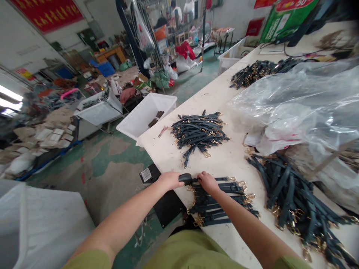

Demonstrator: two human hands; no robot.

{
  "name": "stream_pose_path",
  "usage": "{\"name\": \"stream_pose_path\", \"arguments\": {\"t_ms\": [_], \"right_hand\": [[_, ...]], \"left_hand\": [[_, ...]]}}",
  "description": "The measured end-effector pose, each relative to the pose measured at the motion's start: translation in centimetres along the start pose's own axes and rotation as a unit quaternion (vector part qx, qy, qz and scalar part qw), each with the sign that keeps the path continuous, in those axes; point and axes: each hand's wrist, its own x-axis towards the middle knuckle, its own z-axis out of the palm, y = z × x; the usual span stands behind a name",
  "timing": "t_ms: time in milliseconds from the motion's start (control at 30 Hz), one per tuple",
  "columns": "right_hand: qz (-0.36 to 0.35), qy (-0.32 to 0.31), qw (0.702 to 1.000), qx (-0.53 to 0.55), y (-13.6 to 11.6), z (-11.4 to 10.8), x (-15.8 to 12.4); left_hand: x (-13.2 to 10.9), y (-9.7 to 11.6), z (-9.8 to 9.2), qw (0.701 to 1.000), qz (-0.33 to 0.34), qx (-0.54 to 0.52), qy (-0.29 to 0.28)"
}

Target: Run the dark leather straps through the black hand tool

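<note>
My left hand [170,181] is closed around a dark, rounded, handle-like piece [185,178] at the table's near edge; its exact kind is unclear. My right hand [208,182] has its fingers pinched together at the right end of that piece. From under it a dark strap [223,179] runs right to a gold clasp [232,179]. Just below lies a row of dark straps with gold clasps [215,206], set roughly side by side, partly covered by my right forearm. Beyond my hands is a heap of similar straps [198,130].
Scissors [162,130] lie by the far heap. More straps [291,190] spread along the right, beside clear plastic bags [303,104]. Another pile [252,73] lies farther back. A white bin [134,121] stands left of the table, and a large pale bin [56,220] stands near my left arm.
</note>
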Motion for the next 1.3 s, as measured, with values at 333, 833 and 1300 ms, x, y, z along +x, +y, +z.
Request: {"name": "stream_pose_path", "arguments": {"t_ms": [333, 833, 1300], "right_hand": [[-0.008, -0.032, 0.998, -0.054, 1.0, -1.3, -1.0], [-0.020, 0.046, 0.989, -0.138, 1.3, -7.8, 8.3], [-0.112, 0.085, 0.955, -0.262, 2.5, -11.9, 12.4]], "left_hand": [[-4.3, -3.4, 0.3, 0.996, -0.060, -0.025, 0.053], [-7.7, -5.0, 0.1, 0.965, -0.166, -0.171, 0.108], [-13.2, -7.8, 2.2, 0.952, -0.170, -0.215, 0.135]]}}
